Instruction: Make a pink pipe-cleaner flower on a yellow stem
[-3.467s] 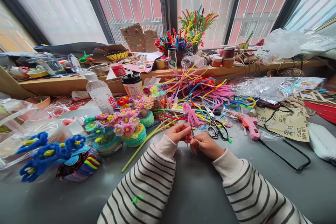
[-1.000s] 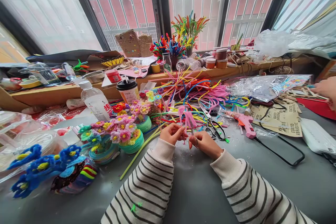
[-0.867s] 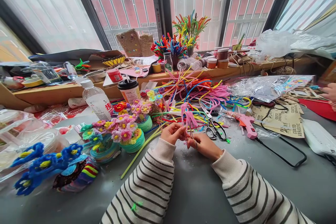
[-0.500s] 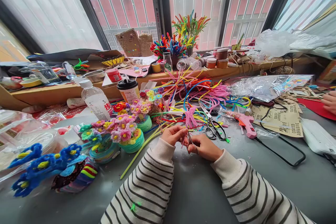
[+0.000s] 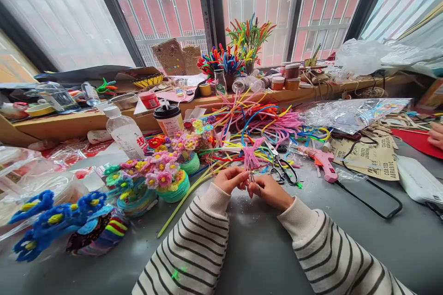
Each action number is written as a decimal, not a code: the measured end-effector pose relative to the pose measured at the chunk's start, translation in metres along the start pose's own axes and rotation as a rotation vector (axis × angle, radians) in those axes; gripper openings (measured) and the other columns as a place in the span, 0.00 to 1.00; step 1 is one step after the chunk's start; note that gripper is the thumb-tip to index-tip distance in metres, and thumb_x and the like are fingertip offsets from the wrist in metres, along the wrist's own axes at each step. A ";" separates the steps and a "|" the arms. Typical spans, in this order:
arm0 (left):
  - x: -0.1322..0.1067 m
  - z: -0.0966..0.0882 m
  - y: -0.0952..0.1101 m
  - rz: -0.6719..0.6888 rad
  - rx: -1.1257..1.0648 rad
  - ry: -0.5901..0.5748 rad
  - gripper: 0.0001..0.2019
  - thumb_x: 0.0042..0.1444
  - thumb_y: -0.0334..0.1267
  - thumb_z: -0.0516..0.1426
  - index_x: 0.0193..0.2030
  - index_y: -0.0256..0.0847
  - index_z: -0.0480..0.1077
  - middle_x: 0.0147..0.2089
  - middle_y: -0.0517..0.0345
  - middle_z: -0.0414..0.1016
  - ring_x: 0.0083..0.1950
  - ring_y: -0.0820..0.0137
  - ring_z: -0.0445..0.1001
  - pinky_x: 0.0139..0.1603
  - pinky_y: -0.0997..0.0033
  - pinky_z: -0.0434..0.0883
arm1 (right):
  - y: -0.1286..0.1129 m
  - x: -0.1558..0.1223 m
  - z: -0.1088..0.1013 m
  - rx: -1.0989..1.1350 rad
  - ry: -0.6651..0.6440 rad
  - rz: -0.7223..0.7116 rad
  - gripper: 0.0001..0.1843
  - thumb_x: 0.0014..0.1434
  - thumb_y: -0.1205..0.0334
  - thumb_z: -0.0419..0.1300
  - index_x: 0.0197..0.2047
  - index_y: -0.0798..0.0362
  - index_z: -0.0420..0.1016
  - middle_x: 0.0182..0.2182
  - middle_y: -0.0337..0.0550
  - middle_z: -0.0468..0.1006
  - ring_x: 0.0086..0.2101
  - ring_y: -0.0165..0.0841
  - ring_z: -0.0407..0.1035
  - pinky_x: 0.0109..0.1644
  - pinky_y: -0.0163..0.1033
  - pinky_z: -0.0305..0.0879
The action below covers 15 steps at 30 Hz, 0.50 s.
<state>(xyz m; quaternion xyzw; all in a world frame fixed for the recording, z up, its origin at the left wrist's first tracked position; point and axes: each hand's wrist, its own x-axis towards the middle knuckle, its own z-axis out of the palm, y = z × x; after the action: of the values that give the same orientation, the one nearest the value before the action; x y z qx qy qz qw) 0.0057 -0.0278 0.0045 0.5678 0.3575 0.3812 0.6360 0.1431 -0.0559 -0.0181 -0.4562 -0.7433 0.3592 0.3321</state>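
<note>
My left hand (image 5: 232, 179) and my right hand (image 5: 271, 191) meet over the grey table (image 5: 259, 249), both pinched on the thin stem of a pink pipe-cleaner tassel (image 5: 249, 156) that stands upright between them. The fuzzy pink strands fan out above my fingertips. Both sleeves are white with dark stripes. Scissors (image 5: 282, 166) lie just right of the tassel, and a pile of loose coloured pipe cleaners (image 5: 256, 122) lies behind it.
Finished pipe-cleaner flower baskets (image 5: 162, 175) and blue flowers (image 5: 51, 219) sit at the left. A pink glue gun (image 5: 321, 160) with a black cord, a water bottle (image 5: 126, 133) and a lidded cup (image 5: 169, 120) stand nearby. Another person's hand (image 5: 436, 134) shows at the right edge.
The pink tassel has been turned and tilted between my fingers and now stands upright again. The other person's hand at the right edge has drawn back. My hands stayed in place.
</note>
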 end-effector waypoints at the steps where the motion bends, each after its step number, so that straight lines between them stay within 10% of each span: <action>1: 0.000 0.000 0.000 0.002 0.003 -0.004 0.15 0.35 0.45 0.59 0.18 0.34 0.64 0.15 0.63 0.64 0.17 0.80 0.60 0.20 0.77 0.57 | -0.001 0.000 0.000 0.006 -0.019 -0.005 0.39 0.43 0.32 0.34 0.16 0.59 0.66 0.15 0.39 0.64 0.19 0.24 0.56 0.23 0.30 0.50; 15: 0.001 0.000 -0.004 -0.004 0.018 -0.057 0.16 0.35 0.47 0.58 0.20 0.35 0.61 0.14 0.65 0.61 0.17 0.81 0.59 0.20 0.78 0.56 | 0.003 0.001 0.005 0.002 0.089 0.024 0.36 0.44 0.34 0.40 0.13 0.58 0.67 0.13 0.39 0.66 0.18 0.25 0.59 0.25 0.30 0.52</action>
<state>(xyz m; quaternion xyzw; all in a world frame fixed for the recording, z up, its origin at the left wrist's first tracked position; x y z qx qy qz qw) 0.0064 -0.0267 0.0004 0.5834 0.3439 0.3602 0.6415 0.1400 -0.0552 -0.0232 -0.4804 -0.7217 0.3434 0.3611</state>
